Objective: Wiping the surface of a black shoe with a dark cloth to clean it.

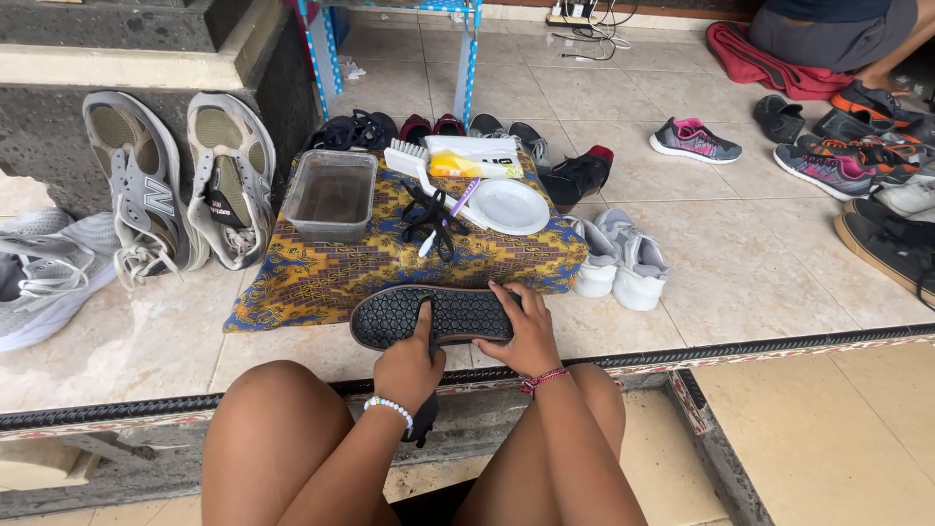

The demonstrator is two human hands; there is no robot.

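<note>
Clear plastic tub (331, 195) sits on the patterned yellow-blue cloth (321, 273), holding murky brownish water. White round dish (508, 206) to its right looks empty; black laces (431, 219) and a toothbrush (450, 212) lie between the two, a white scrub brush (407, 159) and a yellow-white packet (472, 156) behind. Black shoe (429, 317) is held sole-up at the cloth's near edge, above the tiled floor (760, 263), long axis left-right, rounded end pointing left. Left hand (407, 368) grips the near edge at mid-sole, thumb pressed on the tread, fingers wrapped under. Right hand (529, 336) covers the shoe's right end, fingers spread over the sole, holding it. Grey trainers (180, 175) lean on the wall at left; white sneakers (618, 258) sit just right of the cloth.
</note>
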